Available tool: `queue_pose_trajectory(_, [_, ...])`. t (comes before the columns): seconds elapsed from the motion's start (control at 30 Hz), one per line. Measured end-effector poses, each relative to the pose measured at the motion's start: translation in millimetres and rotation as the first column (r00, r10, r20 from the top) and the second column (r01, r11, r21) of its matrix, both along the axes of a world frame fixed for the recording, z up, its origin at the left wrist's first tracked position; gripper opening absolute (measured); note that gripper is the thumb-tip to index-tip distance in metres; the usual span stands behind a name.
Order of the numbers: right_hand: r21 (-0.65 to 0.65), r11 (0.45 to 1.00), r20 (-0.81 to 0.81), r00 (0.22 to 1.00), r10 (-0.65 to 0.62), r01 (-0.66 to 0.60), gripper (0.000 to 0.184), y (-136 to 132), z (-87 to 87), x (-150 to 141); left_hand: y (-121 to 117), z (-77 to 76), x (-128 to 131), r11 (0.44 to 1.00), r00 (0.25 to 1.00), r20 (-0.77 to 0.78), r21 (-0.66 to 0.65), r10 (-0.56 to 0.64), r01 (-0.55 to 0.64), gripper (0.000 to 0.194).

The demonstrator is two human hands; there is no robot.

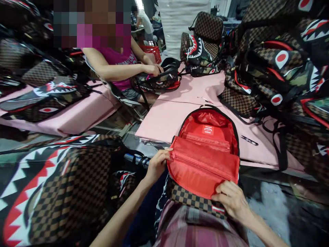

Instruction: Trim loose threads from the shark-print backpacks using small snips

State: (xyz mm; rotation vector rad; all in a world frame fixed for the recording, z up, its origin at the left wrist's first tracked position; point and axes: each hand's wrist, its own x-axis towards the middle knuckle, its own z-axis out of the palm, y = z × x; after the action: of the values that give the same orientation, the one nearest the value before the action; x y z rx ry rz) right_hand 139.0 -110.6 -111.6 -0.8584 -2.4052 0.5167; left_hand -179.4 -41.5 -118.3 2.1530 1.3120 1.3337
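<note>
An unzipped backpack (191, 198) with brown checks outside and a red lining lies across my lap and the table edge. Its front panel is folded down toward me, showing a red mesh pocket with a zipper. My left hand (158, 164) pinches the panel's left edge near the zipper end. At the lower right edge, my right hand (230, 197) grips the red lining's border between thumb and fingers. A pale label is sewn inside the back of the bag.
On the pink table (164, 120) lie black snips (249, 140) and a small thin tool (205, 100). Backpacks pile up at right (280, 75) and left (51, 92); a large shark-mouth backpack (74, 185) stands beside my left arm. Across the table, a person in a magenta shirt (123, 65) handles another bag.
</note>
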Motion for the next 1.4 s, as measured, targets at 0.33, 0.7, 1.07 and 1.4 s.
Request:
queue_pose_trajectory(0.33, [-0.083,0.996,-0.004,0.999,0.032,-0.032,0.024,2,0.4,1,46,60.9,-5,0.984,0.992,-0.106,-0.158,0.064,-0.080,0.020])
queue_pose_trajectory(0.7, [-0.247,0.965,-0.073,0.995,0.070,-0.086,0.027,-22,23.4,18,124,17.6,130,0.730,0.522,-0.597,-0.679,-0.609,0.074,0.031])
queue_pose_trajectory(1.07, [-0.031,0.506,0.307,0.490,-0.816,0.862,0.033,197,-60.0,170,77,-1.1,113,0.829,0.483,-0.699,-0.547,-0.527,0.113,0.026])
queue_pose_trajectory(1.4, [-0.205,0.392,0.153,0.425,-0.892,0.897,0.037,203,-102.0,200,97,-20.3,109,0.753,0.578,-0.558,-0.639,-0.596,0.160,0.028])
